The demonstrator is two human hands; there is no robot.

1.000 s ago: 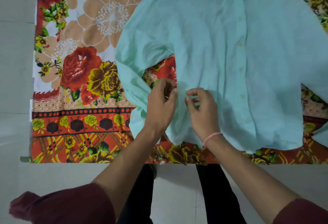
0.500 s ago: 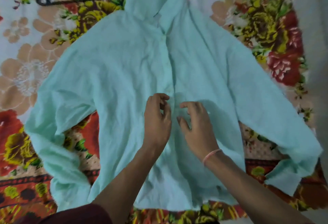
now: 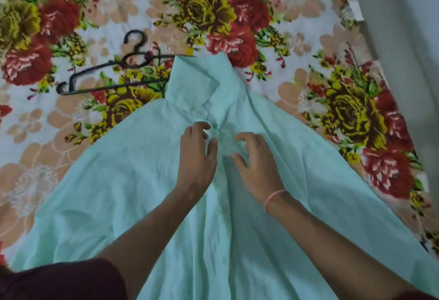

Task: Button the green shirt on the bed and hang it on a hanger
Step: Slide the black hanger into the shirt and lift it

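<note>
The pale green cotton shirt (image 3: 142,193) lies flat on the floral bedsheet (image 3: 308,26), collar far, touching the black wire hanger (image 3: 107,86) at far left. The left hand (image 3: 194,159) pinches the placket below the collar. The right hand (image 3: 259,169) is just right of it, fingers bent and spread.

A bedsheet (image 3: 297,38) printed with red and yellow roses on white and peach is lying under soft, even light, and a plain grey surface (image 3: 408,26) is running along its right edge.
</note>
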